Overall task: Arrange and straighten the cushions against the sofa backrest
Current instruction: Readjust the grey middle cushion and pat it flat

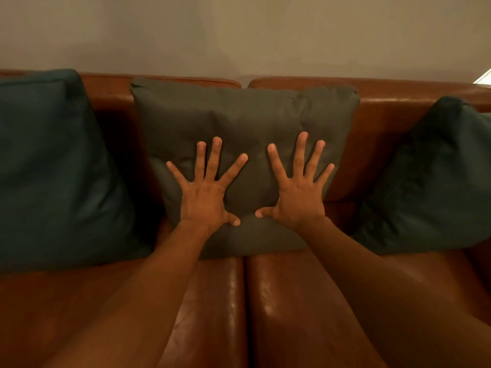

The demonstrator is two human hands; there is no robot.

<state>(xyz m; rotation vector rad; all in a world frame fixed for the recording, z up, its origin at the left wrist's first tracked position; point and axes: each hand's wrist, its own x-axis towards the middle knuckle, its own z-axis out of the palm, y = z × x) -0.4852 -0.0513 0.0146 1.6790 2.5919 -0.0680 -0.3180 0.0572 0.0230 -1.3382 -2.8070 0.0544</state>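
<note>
Grip: both hands lay flat with fingers spread wide, clasping nothing; the left hand [206, 197] and right hand [297, 193] pressed palm-down on the front of the middle cushion [244, 115]; the thumbs pointed inward, near each other but apart.
Cushion under the hands: grey-green, leaning on the backrest [414, 94] and straddling the gap between its two sections; the hands sat on its lower half, left and right of its centre; its top edge lay far from the fingertips and ran roughly level, the left corner a little higher.
Risk, push: flat palms gave pressure but no hold, so a hard or uneven shove could likely dent the filling, leave creases, or tip the top edge forward off the backrest.
Risk, slide: the seat [292, 301] was glossy leather; the cushion's near edge rested on it over the seam, and I judged it could skid toward the person once the hands lifted.
Risk, skew: more force from one hand would probably turn the cushion off square.
Neighbours: a darker left cushion [53, 168] stood close beside the middle one; the right cushion [435, 181] leaned further off, tilted, with bare backrest between; both looked untouched and probably wanted straightening yet.
Wall [239, 33]: plain, behind the sofa.
</note>
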